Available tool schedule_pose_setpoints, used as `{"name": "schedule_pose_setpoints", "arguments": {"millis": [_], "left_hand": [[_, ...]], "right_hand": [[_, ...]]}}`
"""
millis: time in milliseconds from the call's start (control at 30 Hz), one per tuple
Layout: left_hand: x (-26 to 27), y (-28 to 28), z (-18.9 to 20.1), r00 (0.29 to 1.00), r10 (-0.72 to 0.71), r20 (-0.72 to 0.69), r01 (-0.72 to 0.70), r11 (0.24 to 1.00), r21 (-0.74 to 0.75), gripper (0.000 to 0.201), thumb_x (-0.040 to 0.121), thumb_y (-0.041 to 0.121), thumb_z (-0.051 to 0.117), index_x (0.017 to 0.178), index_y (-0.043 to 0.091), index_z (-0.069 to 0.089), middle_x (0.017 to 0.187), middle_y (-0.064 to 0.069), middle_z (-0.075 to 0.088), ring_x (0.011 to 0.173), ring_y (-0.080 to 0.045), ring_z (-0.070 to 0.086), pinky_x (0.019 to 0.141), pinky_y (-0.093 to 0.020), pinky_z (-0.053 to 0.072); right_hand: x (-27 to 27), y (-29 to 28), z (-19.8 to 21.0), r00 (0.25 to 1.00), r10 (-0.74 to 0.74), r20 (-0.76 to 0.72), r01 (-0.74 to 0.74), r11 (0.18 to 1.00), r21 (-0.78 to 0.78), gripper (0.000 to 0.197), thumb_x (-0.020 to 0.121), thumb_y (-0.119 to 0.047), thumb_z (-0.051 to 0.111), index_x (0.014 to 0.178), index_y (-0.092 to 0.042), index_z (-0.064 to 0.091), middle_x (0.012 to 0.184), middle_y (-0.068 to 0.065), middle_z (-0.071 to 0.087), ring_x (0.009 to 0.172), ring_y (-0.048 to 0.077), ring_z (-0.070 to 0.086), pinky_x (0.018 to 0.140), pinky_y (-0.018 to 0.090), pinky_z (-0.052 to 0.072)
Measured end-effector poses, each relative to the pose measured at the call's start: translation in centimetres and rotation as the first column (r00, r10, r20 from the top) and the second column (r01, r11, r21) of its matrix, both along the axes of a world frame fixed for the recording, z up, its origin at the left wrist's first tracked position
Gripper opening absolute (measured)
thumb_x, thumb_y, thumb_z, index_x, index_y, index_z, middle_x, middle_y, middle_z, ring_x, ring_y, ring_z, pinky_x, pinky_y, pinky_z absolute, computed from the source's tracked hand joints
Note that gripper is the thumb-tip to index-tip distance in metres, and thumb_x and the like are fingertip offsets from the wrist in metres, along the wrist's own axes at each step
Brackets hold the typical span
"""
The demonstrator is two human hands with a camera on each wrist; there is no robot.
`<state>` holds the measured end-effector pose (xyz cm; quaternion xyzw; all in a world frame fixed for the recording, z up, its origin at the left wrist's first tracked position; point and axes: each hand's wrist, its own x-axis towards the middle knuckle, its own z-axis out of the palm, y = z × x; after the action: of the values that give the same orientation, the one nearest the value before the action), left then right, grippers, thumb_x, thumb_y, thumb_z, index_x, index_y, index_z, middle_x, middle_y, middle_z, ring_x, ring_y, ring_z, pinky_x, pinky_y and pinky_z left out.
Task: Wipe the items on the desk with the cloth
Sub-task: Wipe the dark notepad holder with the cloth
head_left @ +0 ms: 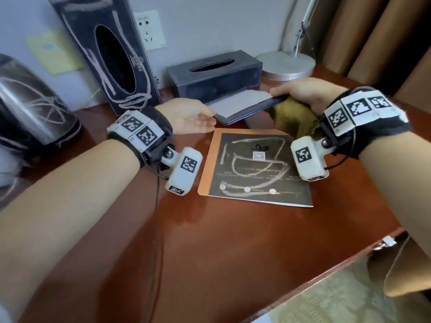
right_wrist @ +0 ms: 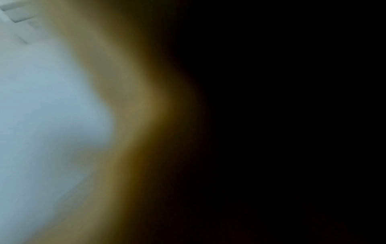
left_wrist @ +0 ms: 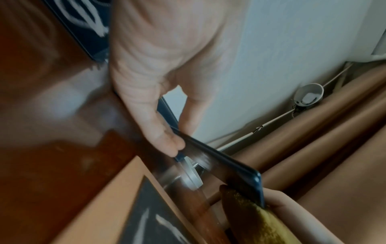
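The dark flat tablet-like slab (head_left: pixel 242 106) hangs above the surface (head_left: pixel 210 241) at centre frame, long axis slanting from lower left to upper right, pale face up; the right hand (head_left: pixel 305 94) clamps its right end together with the yellow cloth (head_left: pixel 293 120); the left hand (head_left: pixel 186 115), fingers loosely straight, touches its left end. Risk: with only an end pinch, a hard wipe could twist it loose onto the booklet (head_left: pixel 254 166).

Two tissue boxes (head_left: pixel 214 74) (head_left: pixel 109 54), one booklet (head_left: pixel 256 169), one cloth (head_left: pixel 295 120)
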<state>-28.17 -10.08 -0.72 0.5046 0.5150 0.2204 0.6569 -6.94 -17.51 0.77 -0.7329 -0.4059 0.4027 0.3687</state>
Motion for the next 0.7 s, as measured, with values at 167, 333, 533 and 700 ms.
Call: {"name": "schedule_pose_setpoints", "arguments": {"millis": [167,333,533,700], "left_hand": [[-6.0,-1.1,0.5,0.983,0.02,-0.184,-0.012,0.999,0.045,0.012,0.096,0.001,0.05,0.085,0.003,0.054,0.082,-0.007,0.058,0.074,-0.012,0.058,0.053,-0.021,0.056],[-11.6,-1.6,0.7,0.959,0.087,-0.269,-0.068,0.994,0.08,0.014,0.095,-0.006,0.048,0.084,0.001,0.053,0.084,-0.01,0.057,0.073,-0.015,0.056,0.05,-0.02,0.055],[-14.3,-1.4,-0.3,0.934,0.182,-0.307,-0.151,0.981,0.122,0.019,0.093,-0.012,0.046,0.082,0.001,0.053,0.084,-0.009,0.058,0.072,-0.016,0.057,0.072,-0.023,0.056],[-14.5,-1.5,-0.6,0.918,0.178,-0.356,-0.144,0.982,0.119,0.016,0.093,-0.011,0.047,0.081,-0.001,0.051,0.081,-0.011,0.057,0.071,-0.017,0.056,0.055,-0.023,0.056]], "right_hand": [[-5.1,0.4,0.3,0.971,0.186,0.151,-0.18,0.982,-0.053,0.016,0.092,-0.027,0.057,0.085,-0.012,0.062,0.08,0.004,0.065,0.065,0.014,0.059,0.058,0.026,0.047],[-10.9,1.3,-0.2,0.847,0.354,0.397,-0.329,0.935,-0.131,0.031,0.092,-0.037,0.055,0.083,-0.01,0.065,0.096,0.008,0.062,0.082,0.02,0.057,0.077,0.029,0.043],[-15.1,2.6,-1.0,0.683,0.471,0.558,-0.411,0.88,-0.238,0.042,0.093,-0.04,0.052,0.114,-0.004,0.061,0.125,0.013,0.057,0.099,0.023,0.051,0.088,0.03,0.037],[-15.7,3.1,-1.7,0.626,0.503,0.595,-0.403,0.863,-0.306,0.036,0.09,-0.039,0.056,0.105,-0.007,0.063,0.111,0.01,0.058,0.095,0.025,0.051,0.088,0.032,0.039]]}}
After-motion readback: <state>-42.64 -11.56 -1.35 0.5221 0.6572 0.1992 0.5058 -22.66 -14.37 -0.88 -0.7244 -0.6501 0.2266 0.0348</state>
